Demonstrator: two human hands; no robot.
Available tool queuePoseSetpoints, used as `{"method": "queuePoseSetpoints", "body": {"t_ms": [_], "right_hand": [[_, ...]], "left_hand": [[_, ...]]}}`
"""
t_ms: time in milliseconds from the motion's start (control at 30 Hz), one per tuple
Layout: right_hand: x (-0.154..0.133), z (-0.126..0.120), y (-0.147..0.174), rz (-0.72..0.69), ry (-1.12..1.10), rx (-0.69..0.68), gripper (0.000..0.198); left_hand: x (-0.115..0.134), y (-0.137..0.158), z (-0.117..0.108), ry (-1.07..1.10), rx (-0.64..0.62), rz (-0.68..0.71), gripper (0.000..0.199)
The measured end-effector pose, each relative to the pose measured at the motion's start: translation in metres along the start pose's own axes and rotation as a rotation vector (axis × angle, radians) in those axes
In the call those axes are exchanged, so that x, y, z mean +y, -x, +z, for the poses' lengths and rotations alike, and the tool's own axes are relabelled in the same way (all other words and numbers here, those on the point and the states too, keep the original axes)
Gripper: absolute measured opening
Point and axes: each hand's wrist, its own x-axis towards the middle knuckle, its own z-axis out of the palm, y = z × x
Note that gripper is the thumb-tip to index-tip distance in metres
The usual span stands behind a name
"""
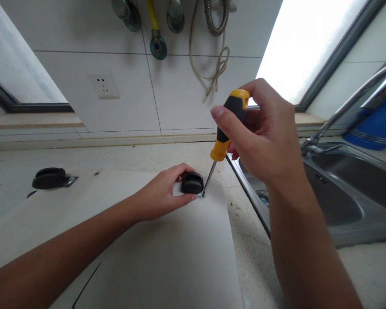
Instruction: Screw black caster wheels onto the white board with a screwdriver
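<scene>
My right hand (260, 124) grips a screwdriver (233, 113) with a yellow and black handle. Its shaft slants down to a screw on the metal plate (201, 195) of a black caster wheel (192, 183). Thumb and fingers of my left hand (167, 191) are closed round that caster, at the rounded corner of a white board (193, 249). A second black caster (49, 178) with a metal plate sits farther left on the board.
A steel double sink (334, 184) with a faucet (312, 143) lies to the right, a blue container (376, 122) behind it. On the tiled wall are a socket (103, 85), pipe fittings (158, 46) and a looped cord (220, 66). Speckled countertop (251, 227) surrounds the board.
</scene>
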Motion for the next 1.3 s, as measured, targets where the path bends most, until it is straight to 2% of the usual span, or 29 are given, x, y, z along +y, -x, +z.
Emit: {"method": "queuePoseSetpoints", "body": {"t_ms": [367, 533, 600, 700, 833, 967, 1100, 1167, 1233, 1300], "right_hand": [[-0.002, -0.004, 0.002, -0.044, 0.013, -0.04, 0.033], [-0.017, -0.021, 0.006, -0.111, 0.077, -0.245, 0.033], [-0.023, -0.027, 0.009, -0.125, 0.085, -0.285, 0.031], [-0.025, -0.029, 0.011, -0.14, 0.087, -0.266, 0.035], [-0.02, -0.023, 0.011, -0.239, 0.176, -0.203, 0.043], [-0.018, -0.019, 0.011, -0.254, 0.125, -0.252, 0.041], [-0.02, -0.017, 0.011, -0.325, 0.198, -0.15, 0.036], [-0.021, -0.017, 0.012, -0.331, 0.22, -0.169, 0.036], [-0.023, -0.017, 0.013, -0.319, 0.158, -0.217, 0.04], [-0.024, -0.016, 0.014, -0.331, 0.104, -0.208, 0.044]], "left_hand": [[0.002, 0.0, -0.001, 0.006, -0.019, -0.03, 0.037], [0.001, 0.0, 0.0, -0.009, -0.01, -0.01, 0.036], [0.0, 0.0, 0.0, -0.008, -0.008, 0.014, 0.039], [-0.001, 0.0, 0.0, -0.015, -0.006, 0.048, 0.045], [-0.003, 0.0, 0.001, -0.046, 0.011, 0.068, 0.045], [-0.005, 0.0, 0.001, -0.054, 0.009, 0.067, 0.043], [-0.005, 0.0, 0.001, -0.066, 0.013, 0.065, 0.042], [-0.004, 0.0, 0.001, -0.069, 0.014, 0.065, 0.041], [-0.004, 0.0, 0.001, -0.06, 0.007, 0.065, 0.042], [-0.004, -0.001, 0.001, -0.053, 0.004, 0.069, 0.041]]}}
